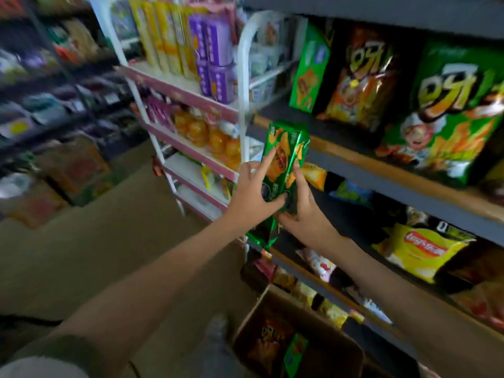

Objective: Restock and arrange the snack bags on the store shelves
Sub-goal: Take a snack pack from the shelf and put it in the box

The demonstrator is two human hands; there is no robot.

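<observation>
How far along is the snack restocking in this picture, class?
Done: a green box and big snack bags already stand on the upper shelf. In hand: both the left hand and right hand hold a green snack pack just before that shelf. Left: the cardboard box below still holds more packs.

We hold both bare forearms stretched forward and up, our left hand (pixel 252 196) with index finger extended and thumb pressed toward the fingers of our right hand (pixel 305 214), whose fingers point upward just beside the left thumb tip, both hands closed in a grip.
</observation>
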